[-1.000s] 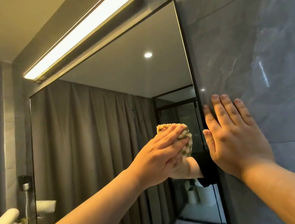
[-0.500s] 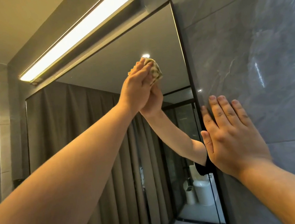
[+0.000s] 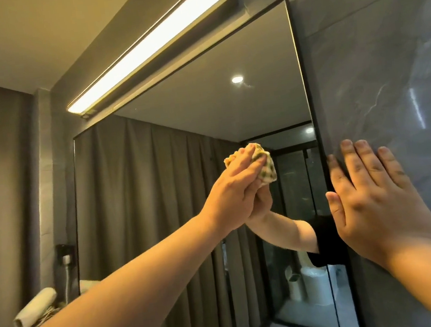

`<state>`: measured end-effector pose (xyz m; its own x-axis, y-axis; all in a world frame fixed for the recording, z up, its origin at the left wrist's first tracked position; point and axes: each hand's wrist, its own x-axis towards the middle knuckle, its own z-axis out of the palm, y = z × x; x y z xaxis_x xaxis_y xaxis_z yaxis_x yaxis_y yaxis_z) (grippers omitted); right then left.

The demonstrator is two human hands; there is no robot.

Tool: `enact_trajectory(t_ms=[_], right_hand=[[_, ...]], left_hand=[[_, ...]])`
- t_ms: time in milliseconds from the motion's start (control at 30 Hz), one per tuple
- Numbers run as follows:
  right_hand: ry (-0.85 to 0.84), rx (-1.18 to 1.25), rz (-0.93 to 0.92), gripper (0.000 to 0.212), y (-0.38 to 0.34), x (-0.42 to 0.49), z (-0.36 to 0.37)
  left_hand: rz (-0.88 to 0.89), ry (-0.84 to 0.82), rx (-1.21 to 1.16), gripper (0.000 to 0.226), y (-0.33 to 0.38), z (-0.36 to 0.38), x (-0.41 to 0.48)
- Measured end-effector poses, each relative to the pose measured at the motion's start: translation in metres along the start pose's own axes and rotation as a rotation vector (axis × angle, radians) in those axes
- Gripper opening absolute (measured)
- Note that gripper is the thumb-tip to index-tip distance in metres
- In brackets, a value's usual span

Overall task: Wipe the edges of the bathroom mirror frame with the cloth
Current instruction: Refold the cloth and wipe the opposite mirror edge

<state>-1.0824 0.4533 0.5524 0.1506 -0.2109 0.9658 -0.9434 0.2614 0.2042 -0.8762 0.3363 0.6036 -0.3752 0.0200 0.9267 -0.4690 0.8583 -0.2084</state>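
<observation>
The left hand (image 3: 235, 192) presses a bunched yellow cloth (image 3: 264, 169) flat against the mirror (image 3: 204, 126) glass, fingers straight over it, a little left of the mirror's black right frame (image 3: 302, 71). The right hand (image 3: 370, 198) lies open, fingers spread, flat on the grey wall (image 3: 384, 47) just right of that frame, thumb at its edge
</observation>
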Motion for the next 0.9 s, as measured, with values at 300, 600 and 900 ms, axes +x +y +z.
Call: enact_trajectory(t_ms=[300, 600, 900], right_hand=[[0.050, 0.028, 0.006, 0.061, -0.003, 0.000, 0.001], [0.015, 0.005, 0.012, 0.062, -0.001, -0.001, 0.004], [0.020, 0.010, 0.008, 0.062, 0.000, -0.001, 0.006]], left_hand=[[0.118, -0.121, -0.026, 0.041, 0.000, 0.017, -0.050], [0.015, 0.021, -0.132, 0.045, -0.001, 0.017, 0.001], [-0.322, 0.191, -0.173, 0.042, -0.036, -0.041, 0.158]])
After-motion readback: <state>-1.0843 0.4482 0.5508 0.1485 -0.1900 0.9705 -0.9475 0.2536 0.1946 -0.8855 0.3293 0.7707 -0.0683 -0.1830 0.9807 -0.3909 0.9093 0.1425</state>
